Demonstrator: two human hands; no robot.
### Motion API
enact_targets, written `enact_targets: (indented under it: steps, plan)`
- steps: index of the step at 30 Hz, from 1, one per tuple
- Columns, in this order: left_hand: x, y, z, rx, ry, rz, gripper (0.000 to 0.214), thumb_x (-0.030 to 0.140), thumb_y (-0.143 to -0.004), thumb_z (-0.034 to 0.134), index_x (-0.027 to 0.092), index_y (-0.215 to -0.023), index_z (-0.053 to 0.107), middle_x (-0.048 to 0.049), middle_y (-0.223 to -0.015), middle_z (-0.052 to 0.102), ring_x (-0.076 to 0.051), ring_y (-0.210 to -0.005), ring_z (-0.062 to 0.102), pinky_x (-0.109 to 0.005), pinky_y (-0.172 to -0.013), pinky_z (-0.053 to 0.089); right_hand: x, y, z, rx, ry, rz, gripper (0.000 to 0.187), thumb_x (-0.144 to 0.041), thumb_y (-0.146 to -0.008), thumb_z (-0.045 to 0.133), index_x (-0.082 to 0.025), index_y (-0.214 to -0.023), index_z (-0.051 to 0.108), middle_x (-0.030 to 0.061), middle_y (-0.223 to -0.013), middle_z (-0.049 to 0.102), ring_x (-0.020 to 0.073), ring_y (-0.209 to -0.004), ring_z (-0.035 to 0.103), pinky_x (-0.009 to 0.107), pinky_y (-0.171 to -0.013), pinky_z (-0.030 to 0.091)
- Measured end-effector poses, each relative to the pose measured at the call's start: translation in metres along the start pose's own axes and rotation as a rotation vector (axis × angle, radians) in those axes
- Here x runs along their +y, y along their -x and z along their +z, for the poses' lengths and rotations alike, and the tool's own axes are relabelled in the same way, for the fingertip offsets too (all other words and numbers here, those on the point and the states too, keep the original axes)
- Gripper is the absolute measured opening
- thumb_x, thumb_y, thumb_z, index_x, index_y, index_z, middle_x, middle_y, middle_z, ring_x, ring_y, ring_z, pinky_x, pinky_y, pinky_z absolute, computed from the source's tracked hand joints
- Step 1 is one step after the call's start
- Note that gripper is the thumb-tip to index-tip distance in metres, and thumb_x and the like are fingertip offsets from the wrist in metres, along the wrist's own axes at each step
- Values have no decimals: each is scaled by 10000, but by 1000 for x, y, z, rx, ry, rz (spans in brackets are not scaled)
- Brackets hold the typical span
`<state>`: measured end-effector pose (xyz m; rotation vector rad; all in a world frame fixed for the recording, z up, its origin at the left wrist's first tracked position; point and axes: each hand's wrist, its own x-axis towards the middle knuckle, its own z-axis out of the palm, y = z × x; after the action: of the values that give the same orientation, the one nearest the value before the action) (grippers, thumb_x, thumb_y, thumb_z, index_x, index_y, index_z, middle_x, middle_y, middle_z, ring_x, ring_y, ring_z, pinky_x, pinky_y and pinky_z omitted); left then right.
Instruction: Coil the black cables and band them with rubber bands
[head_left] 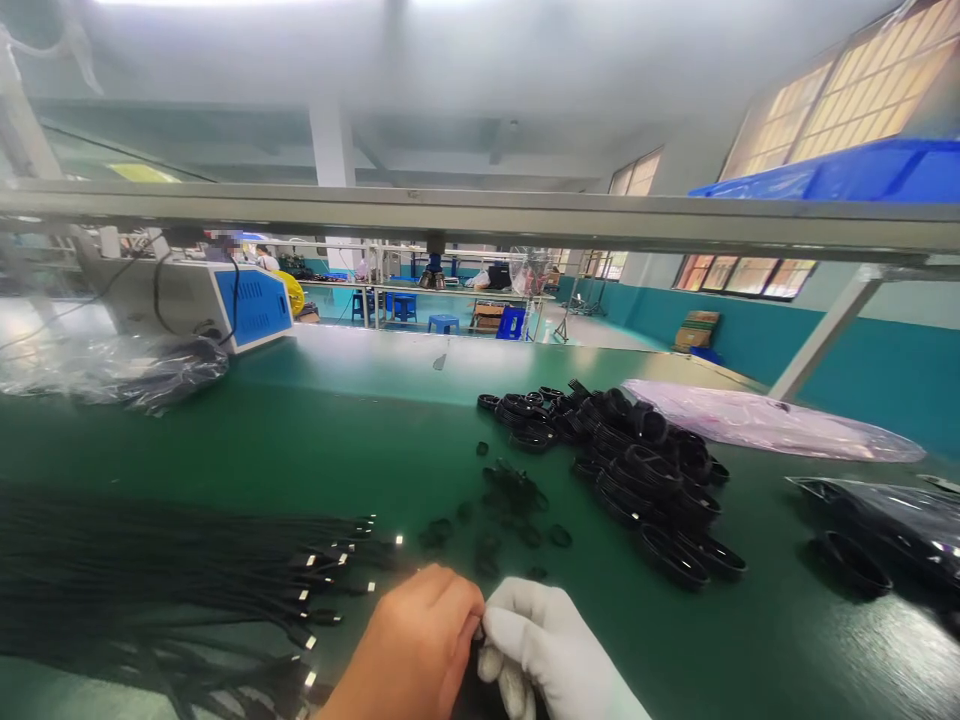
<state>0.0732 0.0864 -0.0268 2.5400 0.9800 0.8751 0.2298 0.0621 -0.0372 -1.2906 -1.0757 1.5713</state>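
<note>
My left hand (pixel 420 635), bare, is closed at the front edge of the green table (pixel 360 450). Its fingertips meet those of my right hand (pixel 536 635), which wears a white glove and is also closed in a pinch. Something dark shows below and between them, but the fingers cover it and I cannot make out what it is. To the left lies a bundle of straight black cables (pixel 187 560) with shiny metal plug ends pointing at my hands. Small black rings or ties (pixel 514 490) are scattered just beyond my fingers.
A heap of coiled black cables (pixel 645 460) lies right of centre. Farther right are a pinkish plastic bag (pixel 765 420), a clear bag with black contents (pixel 892 520) and a single black coil (pixel 855 560). A blue-and-white machine (pixel 255 300) and crumpled plastic (pixel 165 370) stand back left. A shelf beam (pixel 480 215) crosses above.
</note>
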Motion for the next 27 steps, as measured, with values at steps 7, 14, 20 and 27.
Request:
enact_targets:
  steps: [7,14,20,27]
  plan:
    - [-1,-3,-8,76,202,-278,174,188,-884,381,207,-762,503,8,-717,556,-138,-663,529,-231,-627,397,2,0,-5,57,-84,-74,222,-356,-677,546,-154,-600,500,-5,-492,564,33,-298,369,153,-295,216]
    - [4,-7,-10,35,532,-384,164,260,-836,439,191,-750,561,-4,-753,566,-151,-715,519,-234,-664,401,-8,7,3,131,73,-169,274,-395,-721,588,-151,-846,584,-32,-546,512,86,-431,435,211,-414,347]
    - [8,-8,0,-44,654,-531,178,332,-778,455,183,-697,512,23,-644,495,-134,-624,450,-233,-580,351,-9,20,12,368,600,-473,153,-197,-769,492,-221,-829,631,13,-811,600,113,-590,505,229,-550,407]
    - [4,-6,-4,-55,443,-540,176,314,-785,438,194,-693,529,11,-649,538,-155,-628,486,-248,-592,352,-1,17,7,330,899,-753,173,-99,-787,420,-224,-718,517,11,-739,555,134,-661,518,244,-604,387]
